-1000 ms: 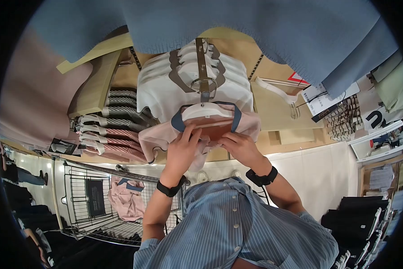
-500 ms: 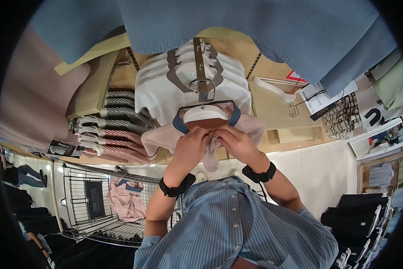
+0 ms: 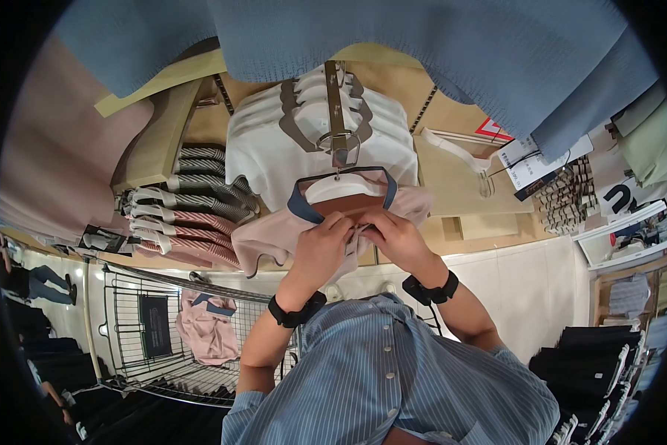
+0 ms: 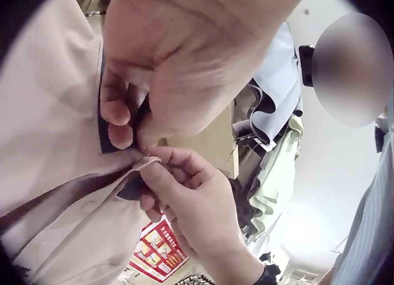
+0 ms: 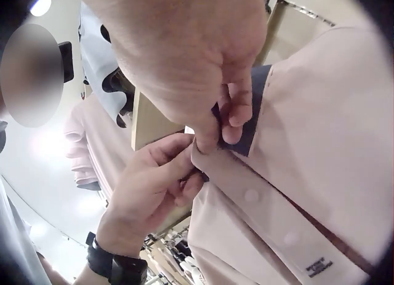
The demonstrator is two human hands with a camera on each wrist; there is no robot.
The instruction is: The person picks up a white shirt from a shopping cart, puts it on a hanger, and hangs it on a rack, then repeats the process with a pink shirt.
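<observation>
A pale pink shirt [image 3: 263, 233] with a navy collar [image 3: 301, 205] hangs on a white hanger [image 3: 341, 188] at the front of a metal rail. Both hands meet at its neck opening, just under the collar. My left hand [image 3: 321, 252] pinches one front edge; my right hand [image 3: 398, 243] pinches the opposite edge right beside it. In the right wrist view the button placket [image 5: 274, 220], with pale buttons [image 5: 251, 195], runs down from the fingers. The fingertips hide the topmost fastening.
White shirts [image 3: 259, 152] hang behind on the rail [image 3: 334, 104], striped shirts [image 3: 200, 222] to the left. A wire shopping cart [image 3: 118, 311] holding another pink garment [image 3: 203, 330] stands at lower left. Blue garments [image 3: 311, 37] hang overhead; a bare hanger [image 3: 452, 148] is at right.
Both hands have come inward from the two sides of the collar and now meet at the neck opening. The shirt's front edges are drawn together there.
</observation>
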